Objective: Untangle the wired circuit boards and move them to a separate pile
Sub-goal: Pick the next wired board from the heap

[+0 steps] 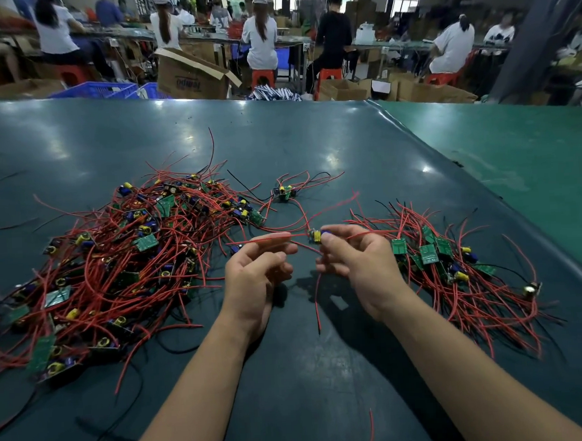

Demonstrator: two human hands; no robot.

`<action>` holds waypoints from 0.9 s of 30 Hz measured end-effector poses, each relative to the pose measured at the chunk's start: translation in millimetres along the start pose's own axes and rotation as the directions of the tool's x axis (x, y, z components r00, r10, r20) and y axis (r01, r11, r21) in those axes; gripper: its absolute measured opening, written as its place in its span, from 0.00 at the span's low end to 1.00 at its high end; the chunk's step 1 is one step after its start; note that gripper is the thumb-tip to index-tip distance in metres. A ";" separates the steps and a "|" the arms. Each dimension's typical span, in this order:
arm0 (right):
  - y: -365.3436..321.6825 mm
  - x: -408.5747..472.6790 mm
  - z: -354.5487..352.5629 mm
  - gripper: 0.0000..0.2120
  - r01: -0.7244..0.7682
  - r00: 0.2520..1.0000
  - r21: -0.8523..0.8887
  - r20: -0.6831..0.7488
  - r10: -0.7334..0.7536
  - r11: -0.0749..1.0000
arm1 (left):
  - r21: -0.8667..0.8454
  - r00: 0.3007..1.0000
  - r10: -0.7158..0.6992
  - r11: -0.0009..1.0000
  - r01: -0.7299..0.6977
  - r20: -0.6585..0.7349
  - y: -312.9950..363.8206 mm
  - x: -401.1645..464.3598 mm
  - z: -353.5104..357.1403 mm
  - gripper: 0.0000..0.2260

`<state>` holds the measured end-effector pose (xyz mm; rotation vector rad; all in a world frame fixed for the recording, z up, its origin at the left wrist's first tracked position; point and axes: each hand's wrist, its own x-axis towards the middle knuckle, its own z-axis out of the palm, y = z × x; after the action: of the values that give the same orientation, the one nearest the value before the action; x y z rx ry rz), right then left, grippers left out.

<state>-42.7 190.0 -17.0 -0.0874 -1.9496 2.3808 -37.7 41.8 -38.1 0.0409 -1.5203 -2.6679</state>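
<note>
The head view looks down on a wide dark green table (pixel 278 130) with a brighter green surface (pixel 515 148) butting against it at the far right. The biggest thing on the table is the tangled pile (pixel 116 263) on the left, a heap of small green boards with yellow and blue parts knotted through with red wires and a few black ones. A smaller, looser pile (pixel 454 265) lies on the right, its boards near the right wrist and its red wires fanned toward the near edge. One lone board (pixel 284 192) sits apart at the far side between the two piles.

Both forearms reach in from the near edge. The right hand (pixel 356 264) pinches a small board (pixel 318 235) at its fingertips, held above the table between the piles. The left hand (pixel 255 276), fingers curled, pinches a red wire (pixel 270 239) that runs across to that board. Another red strand hangs down from the right hand toward the table.

Beyond the table, seated workers (pixel 259 36) face away at long benches, among cardboard boxes (pixel 191 73) and red stools (pixel 262 77).
</note>
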 end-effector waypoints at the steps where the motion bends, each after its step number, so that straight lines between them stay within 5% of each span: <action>1: -7.1 5.9 2.3 0.02 -0.007 1.000 0.027 -0.010 0.007 1.000 | -0.022 1.000 0.004 1.000 -0.004 0.010 1.1 -0.6 -0.6 0.13; 7: -45.8 61.0 32.9 0.02 -0.080 0.996 0.173 -0.033 0.087 0.982 | -0.068 0.998 -0.002 0.998 0.006 0.062 3.1 -2.8 -4.6 0.13; 10: -46.6 86.6 49.1 0.08 -0.203 0.961 0.321 -0.115 0.251 0.925 | -0.056 0.998 -0.004 0.998 0.008 0.069 2.8 -2.9 -3.1 0.13; 14: -29.7 81.4 72.0 0.04 -0.352 0.928 0.108 -0.092 0.362 0.930 | -0.084 0.999 -0.041 0.996 0.043 0.030 3.4 -0.5 -2.9 0.14; 17: -19.5 72.6 95.4 0.06 -0.109 0.993 -0.271 0.004 0.114 0.956 | -0.132 0.998 -0.059 0.990 0.054 -0.034 2.4 2.1 0.5 0.14; 19: -17.4 67.7 112.1 0.02 0.199 0.978 -0.666 0.186 -0.098 0.719 | -0.161 0.996 -0.041 0.987 0.027 -0.084 2.1 1.8 2.9 0.15; 21: -13.8 59.5 130.4 0.07 0.440 0.897 -0.778 0.404 -0.178 0.448 | -0.242 0.991 -0.055 0.970 0.024 -0.125 2.1 2.6 1.1 0.14; 25: -4.2 48.9 158.5 0.30 0.637 0.762 -0.749 0.648 0.003 0.184 | -0.511 0.982 -0.167 0.854 0.099 -0.089 5.4 2.1 -5.9 0.16; 27: -3.0 53.9 154.9 0.22 0.647 0.755 -0.761 0.648 0.100 0.046 | -0.460 0.978 -0.175 0.882 0.104 -0.115 2.2 2.2 -4.4 0.16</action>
<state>-109.3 43.9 16.2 0.9824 -3.0055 0.3127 -39.6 36.7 -38.4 0.3333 -0.8511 -2.9794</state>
